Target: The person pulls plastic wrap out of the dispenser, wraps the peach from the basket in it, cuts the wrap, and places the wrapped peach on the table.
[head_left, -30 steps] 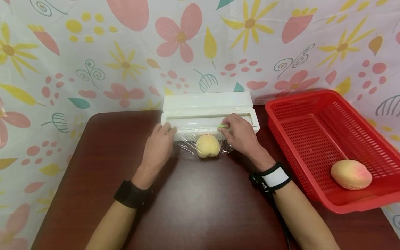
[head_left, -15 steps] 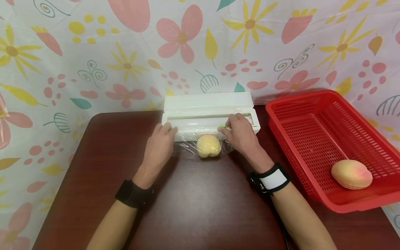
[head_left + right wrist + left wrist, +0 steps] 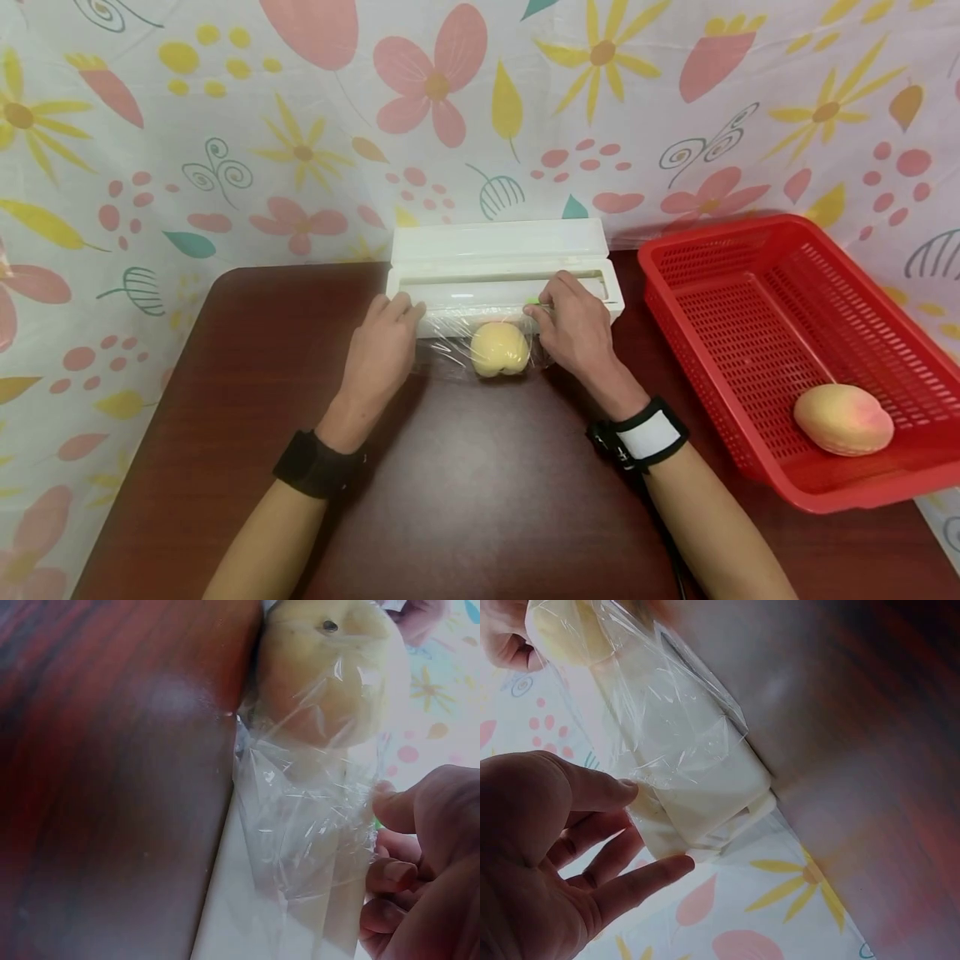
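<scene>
A white cling film box stands with its lid up, and a film roll lies inside. Clear cling film comes over its front edge and covers a pale yellow apple just before the box. My left hand grips the box's left front edge, thumb in front against the film. At the front edge, right of the apple, my right hand pinches a small green slider. Fingers mostly hide the slider; in the right wrist view, crinkled film hangs beside the thumb.
A red plastic basket stands on the right with a peach in it. A flowered cloth hangs behind the dark brown table. A black cable runs along the right forearm.
My right wrist has swung slightly left, while its fingers stay by the green slider. The left hand, the box and the apple keep their places.
</scene>
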The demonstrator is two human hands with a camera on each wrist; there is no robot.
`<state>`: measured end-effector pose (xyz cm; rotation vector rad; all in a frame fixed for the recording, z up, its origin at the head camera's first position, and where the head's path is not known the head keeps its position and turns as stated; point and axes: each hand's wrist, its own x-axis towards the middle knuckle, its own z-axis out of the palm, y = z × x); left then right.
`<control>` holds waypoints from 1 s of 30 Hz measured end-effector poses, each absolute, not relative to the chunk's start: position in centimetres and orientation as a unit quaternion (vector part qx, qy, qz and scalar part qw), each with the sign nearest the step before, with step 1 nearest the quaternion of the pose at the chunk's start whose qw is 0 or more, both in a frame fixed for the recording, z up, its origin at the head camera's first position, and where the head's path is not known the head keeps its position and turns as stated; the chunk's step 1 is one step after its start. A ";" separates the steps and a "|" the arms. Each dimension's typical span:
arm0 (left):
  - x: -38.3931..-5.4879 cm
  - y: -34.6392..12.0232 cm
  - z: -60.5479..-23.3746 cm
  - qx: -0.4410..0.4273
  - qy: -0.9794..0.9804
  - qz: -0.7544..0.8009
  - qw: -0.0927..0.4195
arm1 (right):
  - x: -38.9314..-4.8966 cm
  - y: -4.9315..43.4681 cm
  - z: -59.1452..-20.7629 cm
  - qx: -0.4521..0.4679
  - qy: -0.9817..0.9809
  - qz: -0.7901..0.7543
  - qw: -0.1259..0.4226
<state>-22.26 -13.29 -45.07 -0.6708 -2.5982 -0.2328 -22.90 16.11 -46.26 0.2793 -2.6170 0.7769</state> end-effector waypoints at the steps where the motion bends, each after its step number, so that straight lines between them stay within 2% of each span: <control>1: -22.3 -13.3 -45.1 -0.242 -0.941 -0.083 0.221 | -22.9 16.1 -46.3 0.099 -0.935 0.279 0.198; 30: -22.3 -13.2 -45.1 -0.250 -0.937 -0.075 0.232 | -23.2 16.1 -46.7 0.133 -0.920 0.293 0.223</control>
